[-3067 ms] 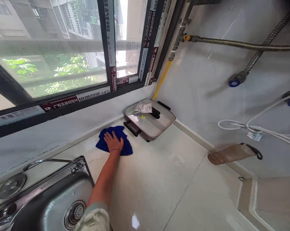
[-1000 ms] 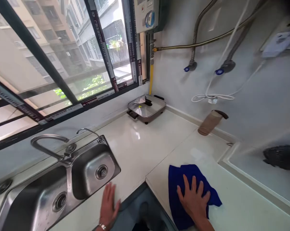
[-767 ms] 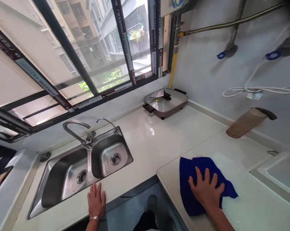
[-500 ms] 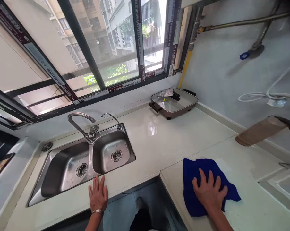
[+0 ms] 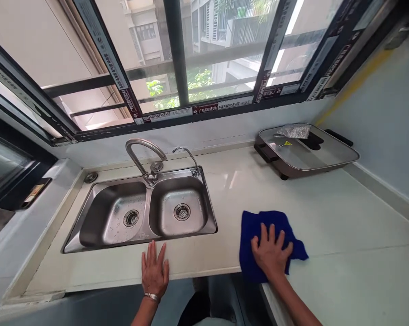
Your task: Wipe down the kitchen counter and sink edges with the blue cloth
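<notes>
My left hand (image 5: 154,270) lies flat at the counter's front edge, just below the double sink (image 5: 140,210), with its fingers apart and nothing in it. A dark blue cloth (image 5: 250,249) is spread on the pale countertop (image 5: 221,244) to the right of the sink. On top of it my right hand (image 5: 271,251) presses down with spread fingers. The cloth's lower edge reaches the inner corner of the counter.
An electric pan (image 5: 309,149) with a glass lid stands at the back right by the wall. A curved faucet (image 5: 143,149) and a thin tap (image 5: 187,156) rise behind the sink. A phone-like object (image 5: 36,192) lies on the left ledge.
The view has turned, so the sink and pan appear further right. My right hand and the blue cloth have moved left along the counter, closer to the sink. My left hand stays near the sink.
</notes>
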{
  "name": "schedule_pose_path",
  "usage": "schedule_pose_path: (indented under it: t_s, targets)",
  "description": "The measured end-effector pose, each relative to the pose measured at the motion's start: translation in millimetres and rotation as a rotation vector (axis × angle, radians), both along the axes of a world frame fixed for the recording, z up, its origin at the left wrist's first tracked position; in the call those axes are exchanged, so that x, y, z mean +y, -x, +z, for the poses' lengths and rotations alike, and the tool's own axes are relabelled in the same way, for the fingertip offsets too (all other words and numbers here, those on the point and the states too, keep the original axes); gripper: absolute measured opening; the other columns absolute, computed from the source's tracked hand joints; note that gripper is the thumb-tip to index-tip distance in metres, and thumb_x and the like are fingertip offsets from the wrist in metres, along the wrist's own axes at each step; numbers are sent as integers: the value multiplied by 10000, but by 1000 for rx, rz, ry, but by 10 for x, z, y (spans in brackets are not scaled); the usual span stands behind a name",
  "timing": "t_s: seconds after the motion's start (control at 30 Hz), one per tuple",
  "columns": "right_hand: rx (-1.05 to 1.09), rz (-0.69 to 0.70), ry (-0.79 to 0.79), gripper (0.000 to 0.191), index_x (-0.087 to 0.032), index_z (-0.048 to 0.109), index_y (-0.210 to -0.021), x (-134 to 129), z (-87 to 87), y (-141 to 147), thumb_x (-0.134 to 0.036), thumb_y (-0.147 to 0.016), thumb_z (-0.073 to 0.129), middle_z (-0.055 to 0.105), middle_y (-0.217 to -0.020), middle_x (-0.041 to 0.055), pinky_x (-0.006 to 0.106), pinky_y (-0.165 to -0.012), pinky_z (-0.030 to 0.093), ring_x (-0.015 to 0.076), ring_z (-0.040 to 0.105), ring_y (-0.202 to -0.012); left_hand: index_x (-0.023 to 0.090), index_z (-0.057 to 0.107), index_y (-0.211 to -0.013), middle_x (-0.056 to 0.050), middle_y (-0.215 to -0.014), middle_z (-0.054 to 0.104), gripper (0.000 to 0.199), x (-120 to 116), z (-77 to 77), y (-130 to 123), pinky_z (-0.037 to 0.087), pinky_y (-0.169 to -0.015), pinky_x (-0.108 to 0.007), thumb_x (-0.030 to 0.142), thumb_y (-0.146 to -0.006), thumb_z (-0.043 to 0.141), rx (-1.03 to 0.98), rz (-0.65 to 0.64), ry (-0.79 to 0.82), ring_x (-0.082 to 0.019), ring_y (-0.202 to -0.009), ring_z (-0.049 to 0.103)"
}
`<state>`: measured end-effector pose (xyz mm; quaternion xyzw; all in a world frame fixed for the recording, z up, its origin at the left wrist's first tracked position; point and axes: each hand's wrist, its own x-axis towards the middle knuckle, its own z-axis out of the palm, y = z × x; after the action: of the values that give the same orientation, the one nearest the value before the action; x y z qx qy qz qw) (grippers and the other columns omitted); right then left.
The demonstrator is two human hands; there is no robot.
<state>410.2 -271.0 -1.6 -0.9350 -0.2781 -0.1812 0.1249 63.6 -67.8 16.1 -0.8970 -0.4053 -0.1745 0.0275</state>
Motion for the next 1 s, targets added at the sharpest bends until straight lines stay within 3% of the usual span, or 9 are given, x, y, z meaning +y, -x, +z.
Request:
schedule_pose_path:
  t_s: [0.2,0.33,0.57,0.7,0.77,0.87,0.93,1.0]
  targets:
    - [62,247,133,616,-219,329,-1508,369,-25,318,-320,-903,382,318,-1595,113,684,-1130,188,378,195,-1478,377,160,-1525,-20,-1681,61,705,-2,-33,-2,284,-1217,-606,217,-909,463,-22,-7,24,-315,-1509,234]
    - [23,338,168,606,-204,362,-1491,460,-20,440,-307,-895,403,341,-1582,112,656,-1149,183,362,187,-1486,377,175,-1524,-17,-1681,61,719,-14,-52,16,299,-1213,-597,210,-895,478,-28,-7,50,-318,-1509,232]
    - [-6,648,260,613,-249,366,-1483,549,62,548,-286,-875,436,359,-1580,66,606,-1169,196,324,202,-1492,349,232,-1519,-55,-1671,124,708,-31,-137,105,350,-1191,-574,228,-877,504,-34,-22,74,-332,-1506,231]
    - [-3,737,277,650,-223,318,-1505,530,101,545,-289,-872,450,334,-1591,89,608,-1176,195,335,192,-1496,265,268,-1517,-94,-1636,267,678,-44,-150,135,440,-1147,-482,227,-878,491,-117,-71,117,-307,-1512,219]
    - [-9,802,282,691,-209,261,-1527,538,117,567,-288,-869,457,334,-1590,98,607,-1178,201,343,190,-1495,238,300,-1504,-95,-1591,374,627,-64,-133,161,437,-1157,-468,213,-896,450,-216,-67,174,-284,-1510,233]
    - [-47,922,261,755,-185,178,-1550,604,123,685,-288,-863,473,363,-1571,123,609,-1175,215,351,220,-1484,244,391,-1454,-86,-1523,482,525,-154,-98,269,419,-1177,-502,187,-934,350,-540,8,261,-264,-1486,301]
    - [-67,998,237,779,-166,155,-1554,693,120,835,-287,-858,483,386,-1553,147,610,-1174,221,351,253,-1471,251,453,-1409,-95,-1484,525,476,-266,-88,406,461,-1147,-492,202,-956,319,-785,135,336,-259,-1425,416]
    - [-69,1053,215,783,-157,158,-1554,815,124,1034,-284,-854,487,398,-1542,160,608,-1172,227,351,274,-1462,248,503,-1368,-110,-1440,566,432,-406,-106,585,534,-1069,-443,255,-970,337,-981,338,414,-247,-1310,550]
